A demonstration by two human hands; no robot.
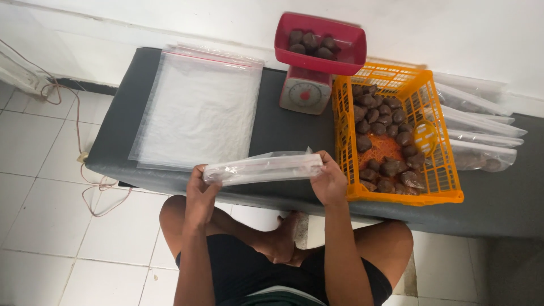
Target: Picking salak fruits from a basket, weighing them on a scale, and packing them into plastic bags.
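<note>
A clear plastic bag (263,168) is held level in front of me, above the front edge of a dark grey bench (294,130). My left hand (199,192) grips its left end and my right hand (328,180) grips its right end. The bag looks flat with nothing visible inside. Just to the right of my right hand stands an orange plastic basket (436,187) holding several dark brown round fruits (379,122).
A stack of clear zip bags (201,107) lies on the bench's left half. Behind stands a red kitchen scale (306,93) with a red tray (354,54) of brown fruits. Filled bags (481,136) lie right of the basket. Cables (93,192) trail over the white tiled floor.
</note>
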